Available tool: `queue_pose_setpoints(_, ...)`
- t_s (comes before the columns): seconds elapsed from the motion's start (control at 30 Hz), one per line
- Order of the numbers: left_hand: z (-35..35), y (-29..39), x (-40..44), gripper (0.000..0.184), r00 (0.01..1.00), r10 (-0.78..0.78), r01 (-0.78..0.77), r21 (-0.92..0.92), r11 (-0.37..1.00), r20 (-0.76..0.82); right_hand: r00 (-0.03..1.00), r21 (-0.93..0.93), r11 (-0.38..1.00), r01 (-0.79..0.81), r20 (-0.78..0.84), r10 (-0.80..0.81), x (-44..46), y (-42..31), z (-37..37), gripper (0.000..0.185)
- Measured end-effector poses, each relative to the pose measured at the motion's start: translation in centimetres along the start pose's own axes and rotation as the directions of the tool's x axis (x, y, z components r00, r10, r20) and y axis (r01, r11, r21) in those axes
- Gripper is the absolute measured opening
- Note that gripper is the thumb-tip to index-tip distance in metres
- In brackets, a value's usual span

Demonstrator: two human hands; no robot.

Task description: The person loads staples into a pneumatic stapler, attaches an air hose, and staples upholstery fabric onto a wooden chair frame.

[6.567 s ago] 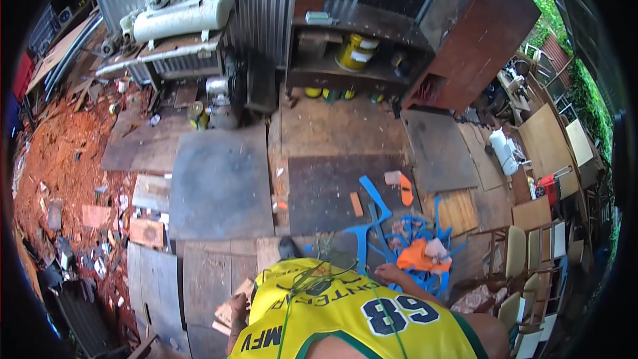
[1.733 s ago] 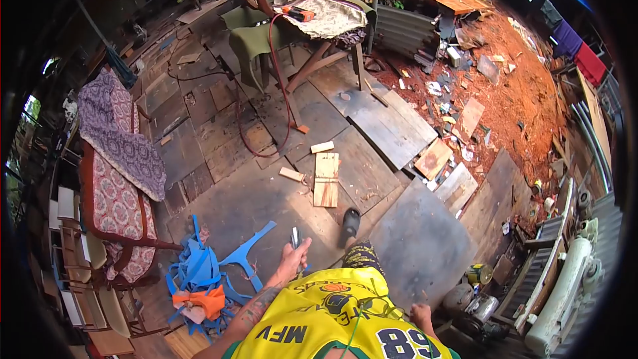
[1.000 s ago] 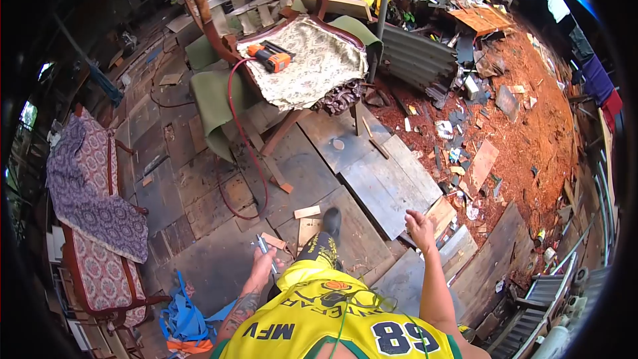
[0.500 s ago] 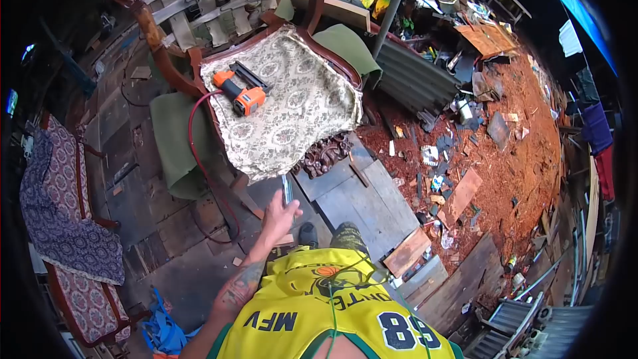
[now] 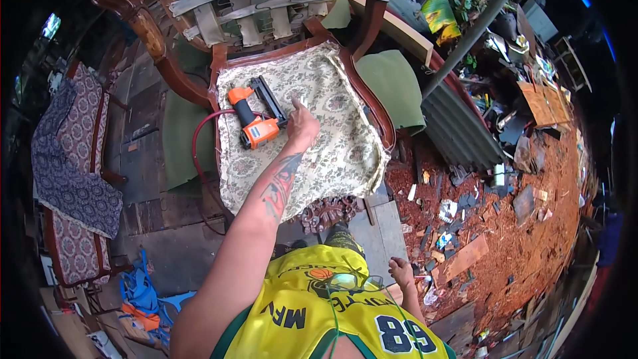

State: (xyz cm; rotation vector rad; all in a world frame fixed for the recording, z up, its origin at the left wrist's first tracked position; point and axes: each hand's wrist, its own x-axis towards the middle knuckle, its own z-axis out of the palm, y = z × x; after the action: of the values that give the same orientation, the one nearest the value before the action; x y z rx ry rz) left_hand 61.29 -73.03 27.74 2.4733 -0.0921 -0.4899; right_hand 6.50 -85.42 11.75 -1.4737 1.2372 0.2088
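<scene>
A carved wooden armchair [image 5: 372,83] stands in front of me, its seat covered by cream floral fabric [image 5: 332,159] with loose, uneven edges. My left hand [image 5: 303,125] is over the middle of the seat, just right of an orange and black air stapler [image 5: 258,116]. Its fingers are bent together, with a small pale bit at the tips that is too small to name. The stapler lies on the fabric with a red air hose [image 5: 199,136] attached. Low on my right side, my right hand [image 5: 402,272] hangs with loosely curled fingers apart, touching nothing I can see.
Bare webbing straps [image 5: 256,0] cross the chair's back. Green foam sheets [image 5: 392,90] flank the chair. To the left stands a patterned sofa [image 5: 73,179] with dark cloth over it. Scraps litter the reddish ground [image 5: 492,252] at right; a blue bag [image 5: 143,286] lies lower left.
My left hand has moved from below the seat's front edge, where it held a shiny metallic item, up over the fabric. My right hand has come into view. The chair appears closer.
</scene>
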Motion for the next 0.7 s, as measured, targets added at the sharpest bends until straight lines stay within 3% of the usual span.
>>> queue_pose_setpoints(0.07, -0.4, 1.8, 3.1, 0.080, 0.990, -0.041, 0.046, 0.033, 0.998, -0.136, 0.998, -0.211, 0.976, 0.054, 0.038, -0.047, 2.1, -2.5, -1.7, 0.041)
queue_pose_setpoints(0.1, 0.0, 1.8, 4.0, 0.069, 0.969, -0.008, 0.029, 0.082, 0.996, -0.245, 0.987, -0.272, 0.949, 0.157, 0.063, -0.146, 4.6, -0.6, -2.7, 0.039)
queue_pose_setpoints(0.13, -0.5, 1.7, 3.7, 0.069, 0.970, -0.039, 0.063, 0.094, 0.994, -0.241, 0.974, -0.398, 0.889, 0.226, 0.072, -0.215, 5.4, -1.3, -3.7, 0.037)
queue_pose_setpoints(0.2, -3.0, 2.7, 1.9, 0.056, 0.986, 0.064, -0.029, 0.226, 0.974, -0.151, 0.984, -0.273, 0.948, 0.161, 0.115, -0.134, 3.5, -9.1, -4.6, 0.034)
queue_pose_setpoints(0.23, -3.5, 1.8, -0.1, 0.041, 0.967, 0.119, -0.076, 0.189, 0.979, -0.225, 0.984, -0.288, 0.945, 0.157, 0.127, -0.124, 3.9, -12.2, -5.0, 0.034)
queue_pose_setpoints(0.3, -4.4, -0.6, -4.2, 0.033, 0.967, 0.013, -0.001, 0.046, 0.999, -0.255, 0.962, -0.086, 0.980, 0.182, 0.221, -0.159, 4.9, -16.7, -5.3, 0.031)
queue_pose_setpoints(0.37, -3.9, -6.5, -8.2, 0.030, 0.933, -0.009, -0.058, -0.176, 0.983, -0.359, 0.932, -0.035, 0.970, 0.242, 0.287, -0.222, 6.4, -21.4, -5.1, 0.032)
queue_pose_setpoints(0.43, -4.7, -10.9, -13.7, 0.034, 0.943, -0.205, 0.012, -0.588, 0.808, -0.263, 0.889, -0.014, 0.977, 0.213, 0.417, -0.188, 6.3, -27.6, -4.4, 0.035)
queue_pose_setpoints(0.47, -5.1, -13.2, -15.9, 0.034, 0.939, -0.230, 0.038, -0.586, 0.810, -0.257, 0.852, -0.023, 0.976, 0.216, 0.493, -0.177, 6.4, -30.2, -4.0, 0.036)
queue_pose_setpoints(0.53, -4.9, -17.0, -20.4, 0.045, 0.844, -0.450, 0.212, -0.589, 0.780, -0.292, 0.792, -0.075, 0.962, 0.263, 0.586, -0.171, 7.3, -32.9, -2.7, 0.036)
queue_pose_setpoints(0.57, -4.9, -16.9, -21.2, 0.045, 0.834, -0.469, 0.228, -0.591, 0.774, -0.292, 0.812, -0.193, 0.900, 0.390, 0.534, -0.237, 7.5, -34.4, -1.4, 0.036)
queue_pose_setpoints(0.6, -4.5, -16.4, -22.3, 0.049, 0.757, -0.458, 0.276, -0.407, 0.871, -0.467, 0.818, -0.319, 0.811, 0.491, 0.488, -0.303, 7.1, -35.4, -0.2, 0.037)
queue_pose_setpoints(0.63, -4.0, -16.0, -22.8, 0.053, 0.671, -0.393, 0.339, -0.211, 0.917, -0.628, 0.816, -0.332, 0.806, 0.490, 0.499, -0.291, 7.3, -36.2, 1.3, 0.037)
queue_pose_setpoints(0.7, -1.5, -17.8, -22.8, 0.058, 0.627, -0.396, 0.359, -0.203, 0.911, -0.671, 0.799, -0.635, 0.524, 0.568, 0.273, -0.536, 7.3, -36.7, 3.7, 0.038)
